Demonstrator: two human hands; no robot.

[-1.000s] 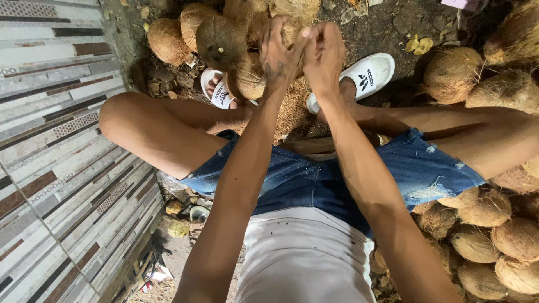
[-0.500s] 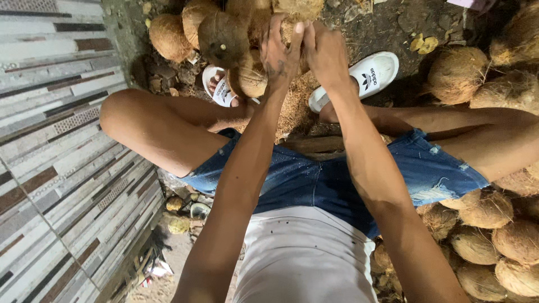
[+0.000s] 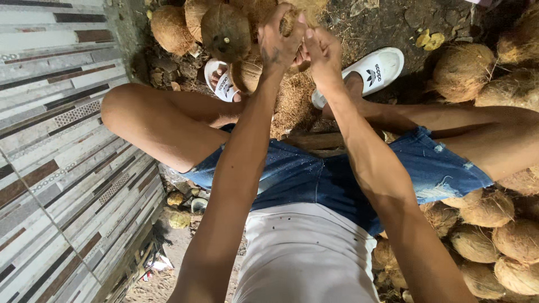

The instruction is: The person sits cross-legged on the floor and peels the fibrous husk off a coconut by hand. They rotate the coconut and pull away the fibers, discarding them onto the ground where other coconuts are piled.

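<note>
Hands [image 3: 300, 47] around fibrous, rounded coconut [image 3: 297, 17]

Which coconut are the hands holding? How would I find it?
Start at the white sandals on the dirt. Between them, the left hand and right hand grip one husky coconut together. Unlike the coconuts lying around, it is lifted, with fingers wrapped around it.

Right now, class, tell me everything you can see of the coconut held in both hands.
The coconut is brown, fibrous and husky, mostly hidden by fingers and cut off by the picture's top edge. The left hand and right hand close on it from either side, held up above a mound of loose husk fibre between the feet. Its shape cannot be told whole.
</note>
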